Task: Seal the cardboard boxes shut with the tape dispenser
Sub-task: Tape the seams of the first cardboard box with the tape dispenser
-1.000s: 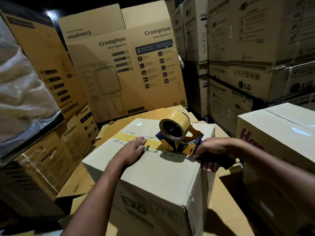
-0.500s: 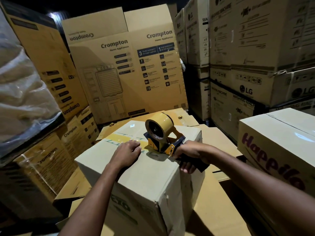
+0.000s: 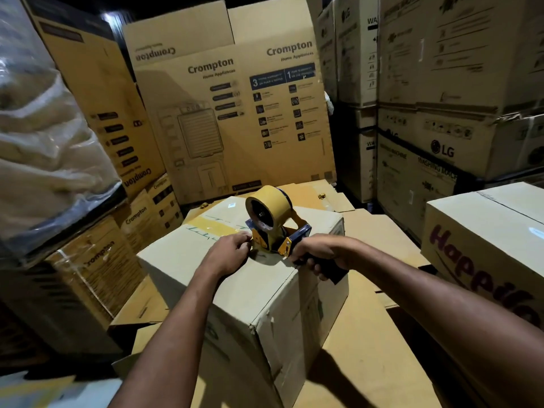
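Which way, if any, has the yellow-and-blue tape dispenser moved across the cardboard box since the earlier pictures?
Yes. The yellow-and-blue tape dispenser slid left across the plain cardboard box, away from its right edge, up to the left hand.

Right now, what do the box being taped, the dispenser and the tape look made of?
The box: matte brown cardboard, likely corrugated; creased, dented corners. The tape dispenser: blue frame with yellow parts, smooth; painted metal or plastic, cannot tell. The tape roll: tan glossy film, probably plastic; the laid strip shows sheen.
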{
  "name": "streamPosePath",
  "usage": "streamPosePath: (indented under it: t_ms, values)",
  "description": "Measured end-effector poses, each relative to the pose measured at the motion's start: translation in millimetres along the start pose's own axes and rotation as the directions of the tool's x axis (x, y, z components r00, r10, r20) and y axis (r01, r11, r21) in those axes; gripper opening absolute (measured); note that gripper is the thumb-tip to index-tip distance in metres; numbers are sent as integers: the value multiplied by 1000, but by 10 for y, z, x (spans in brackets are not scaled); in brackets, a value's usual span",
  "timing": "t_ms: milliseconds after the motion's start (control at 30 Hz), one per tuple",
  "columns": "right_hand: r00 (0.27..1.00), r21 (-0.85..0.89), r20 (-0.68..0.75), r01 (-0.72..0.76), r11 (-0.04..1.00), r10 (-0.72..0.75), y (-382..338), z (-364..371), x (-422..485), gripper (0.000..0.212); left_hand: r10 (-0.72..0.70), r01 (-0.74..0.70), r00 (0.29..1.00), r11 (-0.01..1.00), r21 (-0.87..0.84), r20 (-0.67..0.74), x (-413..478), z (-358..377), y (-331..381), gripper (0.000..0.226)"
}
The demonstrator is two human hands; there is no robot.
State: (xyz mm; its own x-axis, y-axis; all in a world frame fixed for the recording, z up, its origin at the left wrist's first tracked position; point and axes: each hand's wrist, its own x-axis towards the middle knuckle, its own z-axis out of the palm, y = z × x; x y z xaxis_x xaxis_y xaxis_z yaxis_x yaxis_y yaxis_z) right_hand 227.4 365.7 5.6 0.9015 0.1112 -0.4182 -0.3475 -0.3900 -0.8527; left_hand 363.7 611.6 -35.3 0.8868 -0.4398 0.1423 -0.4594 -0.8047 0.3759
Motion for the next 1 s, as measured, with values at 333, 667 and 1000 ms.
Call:
streamPosePath:
  t_ms: [333, 667, 1000]
  values:
    - [997, 20, 38, -68, 998, 67, 313, -324, -534, 17, 10, -10, 1000, 996, 92, 10, 35, 12, 38, 47]
    - [994, -20, 46, -100, 995, 101, 422, -407, -632, 21, 271, -279, 950, 960, 33, 156, -208, 121, 473, 46]
    - [998, -48, -36, -53, 997, 51, 497, -333, -596, 19, 159, -193, 949, 975, 107, 271, -456, 256, 870, 92]
